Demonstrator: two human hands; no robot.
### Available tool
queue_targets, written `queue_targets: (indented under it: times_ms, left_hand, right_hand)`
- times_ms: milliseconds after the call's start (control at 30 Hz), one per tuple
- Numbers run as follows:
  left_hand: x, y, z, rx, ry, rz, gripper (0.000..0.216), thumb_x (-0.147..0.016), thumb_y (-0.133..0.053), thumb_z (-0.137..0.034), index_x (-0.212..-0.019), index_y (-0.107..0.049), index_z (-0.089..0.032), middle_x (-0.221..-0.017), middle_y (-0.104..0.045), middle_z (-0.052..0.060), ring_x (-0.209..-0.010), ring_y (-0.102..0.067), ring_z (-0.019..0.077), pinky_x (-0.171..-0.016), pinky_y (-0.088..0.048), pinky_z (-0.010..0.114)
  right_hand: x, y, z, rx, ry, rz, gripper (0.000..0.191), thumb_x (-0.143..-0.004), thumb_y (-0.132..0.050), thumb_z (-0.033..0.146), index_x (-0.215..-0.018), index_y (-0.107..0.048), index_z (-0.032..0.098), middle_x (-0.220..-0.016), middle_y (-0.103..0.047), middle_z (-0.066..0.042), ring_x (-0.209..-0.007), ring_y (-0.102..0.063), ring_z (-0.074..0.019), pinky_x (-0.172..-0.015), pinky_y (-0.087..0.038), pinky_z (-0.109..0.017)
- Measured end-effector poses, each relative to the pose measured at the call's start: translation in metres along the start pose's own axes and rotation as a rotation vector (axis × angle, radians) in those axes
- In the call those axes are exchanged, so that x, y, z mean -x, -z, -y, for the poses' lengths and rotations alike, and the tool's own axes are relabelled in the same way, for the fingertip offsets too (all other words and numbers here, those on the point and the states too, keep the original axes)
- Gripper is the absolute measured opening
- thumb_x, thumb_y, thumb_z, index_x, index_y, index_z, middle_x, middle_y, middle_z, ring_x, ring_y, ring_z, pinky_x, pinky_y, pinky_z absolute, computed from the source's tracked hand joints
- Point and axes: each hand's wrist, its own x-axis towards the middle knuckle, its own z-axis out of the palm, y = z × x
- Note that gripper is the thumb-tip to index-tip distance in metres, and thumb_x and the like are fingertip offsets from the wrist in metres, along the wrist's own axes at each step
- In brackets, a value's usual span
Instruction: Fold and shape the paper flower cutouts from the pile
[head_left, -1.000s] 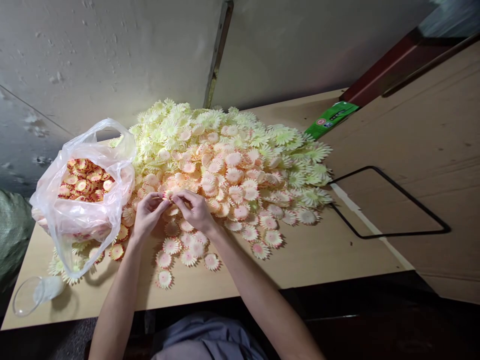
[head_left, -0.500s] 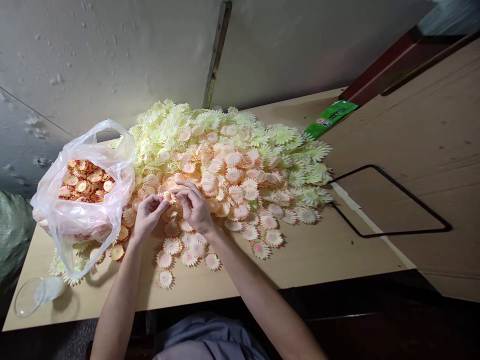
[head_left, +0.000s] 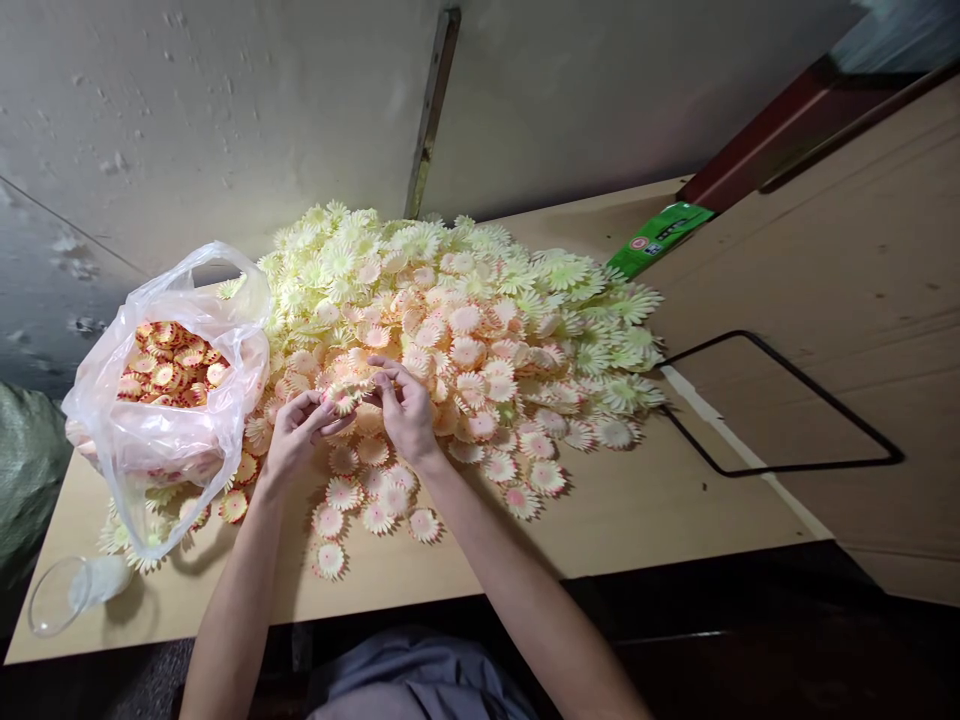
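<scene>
My left hand (head_left: 300, 435) pinches a pale yellow artificial flower piece (head_left: 343, 396) with a fringed, petal-like edge, between thumb and fingertips. Close on its right side is my right hand (head_left: 407, 405), thumb and fingers drawn together at the piece's edge; the exact contact is partly hidden by the fingers. Both hands are over the near side of a big heap of similar flower pieces (head_left: 469, 352), pink-tinged in the middle and yellow-green toward the back. Several loose pieces with pink tips, such as one flower piece (head_left: 330, 559), lie on the table in front.
On the left stands an open plastic bag (head_left: 180, 450) of small red-edged flower pieces (head_left: 166, 373). A clear cup (head_left: 56, 597) lies near the table's (head_left: 622, 530) front left corner. A black wire frame (head_left: 810, 467), cardboard (head_left: 862, 400) and a green packet (head_left: 656, 240) are at the right.
The hands have moved slightly apart, the right one shifting right. The flower piece between them now shows wider and more fully. The heap and bag look the same.
</scene>
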Motion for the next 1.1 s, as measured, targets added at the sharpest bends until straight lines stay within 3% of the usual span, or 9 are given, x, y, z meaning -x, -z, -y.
queue_targets:
  times_ms: [167,300,467,567,733,833,900,967,1100]
  left_hand:
    - [0.001,-0.001,-0.003,-0.007,0.017,0.006,0.025,-0.072,-0.078,-0.032,-0.078,-0.062,-0.014,-0.073,-0.063,0.001,-0.07,-0.067,0.0135,-0.088,-0.058,0.043]
    - [-0.001,0.0,-0.001,-0.016,0.0,-0.038,0.026,-0.067,-0.079,-0.031,-0.072,-0.059,-0.015,-0.066,-0.06,0.0,-0.065,-0.066,0.0142,-0.079,-0.06,0.041]
    - [-0.007,0.004,0.01,-0.116,-0.058,-0.136,0.024,-0.067,-0.074,-0.029,-0.064,-0.055,-0.015,-0.062,-0.058,-0.002,-0.055,-0.059,0.01,-0.065,-0.059,0.031]
    - [-0.008,0.006,0.016,-0.21,-0.113,-0.178,0.02,-0.068,-0.072,-0.026,-0.063,-0.056,-0.015,-0.061,-0.056,-0.003,-0.056,-0.056,0.0088,-0.061,-0.056,0.026]
    - [0.0,0.008,0.003,-0.239,-0.176,-0.191,0.018,-0.066,-0.069,-0.019,-0.057,-0.053,-0.016,-0.053,-0.054,-0.003,-0.051,-0.055,0.0092,-0.056,-0.052,0.024]
    - [0.004,0.007,-0.008,-0.042,-0.215,-0.183,0.021,-0.067,-0.067,-0.021,-0.059,-0.048,-0.017,-0.069,-0.067,0.003,-0.076,-0.069,0.0214,-0.072,-0.057,0.038]
    - [0.003,0.006,-0.009,-0.017,-0.211,-0.129,0.025,-0.066,-0.069,-0.021,-0.061,-0.044,-0.017,-0.085,-0.071,0.007,-0.087,-0.069,0.024,-0.078,-0.056,0.041]
    - [0.001,0.005,-0.004,-0.057,-0.195,-0.074,0.027,-0.065,-0.071,-0.019,-0.067,-0.044,-0.017,-0.094,-0.07,0.008,-0.083,-0.068,0.0201,-0.075,-0.055,0.037]
    - [-0.002,0.005,0.005,-0.22,-0.186,-0.045,0.026,-0.068,-0.069,-0.02,-0.089,-0.053,-0.02,-0.085,-0.064,0.0,-0.069,-0.059,0.0114,-0.063,-0.049,0.024]
  right_hand:
    - [-0.001,-0.002,-0.008,-0.102,-0.098,-0.042,0.035,-0.083,-0.059,0.053,-0.085,-0.059,0.017,-0.122,-0.054,-0.012,-0.081,-0.062,-0.0141,-0.069,-0.06,-0.028]
    - [-0.001,-0.003,-0.011,-0.119,-0.127,-0.04,0.036,-0.082,-0.06,0.053,-0.086,-0.059,0.017,-0.117,-0.054,-0.009,-0.081,-0.061,-0.0129,-0.067,-0.06,-0.025]
    - [0.002,-0.008,-0.008,-0.011,-0.065,-0.125,0.036,-0.082,-0.06,0.053,-0.081,-0.061,0.017,-0.116,-0.05,-0.012,-0.084,-0.059,-0.0156,-0.062,-0.06,-0.026]
    - [0.003,-0.01,-0.008,0.094,0.006,-0.177,0.036,-0.083,-0.059,0.052,-0.079,-0.062,0.016,-0.109,-0.049,-0.012,-0.087,-0.058,-0.0172,-0.068,-0.061,-0.028]
    - [-0.008,0.008,-0.011,0.089,0.07,-0.244,0.035,-0.087,-0.053,0.053,-0.085,-0.059,0.018,-0.103,-0.053,-0.012,-0.085,-0.061,-0.0187,-0.072,-0.061,-0.033]
    - [-0.015,0.023,-0.007,-0.003,0.092,-0.216,0.034,-0.092,-0.044,0.053,-0.096,-0.055,0.021,-0.099,-0.057,-0.008,-0.082,-0.065,-0.0176,-0.074,-0.06,-0.035]
    - [-0.013,0.023,-0.001,0.058,0.119,-0.178,0.032,-0.092,-0.044,0.051,-0.097,-0.056,0.021,-0.107,-0.059,-0.01,-0.088,-0.065,-0.0191,-0.072,-0.059,-0.033]
    - [-0.007,0.017,0.005,0.151,0.146,-0.129,0.032,-0.091,-0.048,0.049,-0.091,-0.061,0.02,-0.11,-0.06,-0.012,-0.091,-0.063,-0.0208,-0.068,-0.058,-0.032]
    - [0.005,0.001,0.012,0.251,0.207,-0.047,0.027,-0.091,-0.054,0.041,-0.081,-0.064,0.018,-0.099,-0.063,-0.011,-0.09,-0.061,-0.0201,-0.068,-0.054,-0.031]
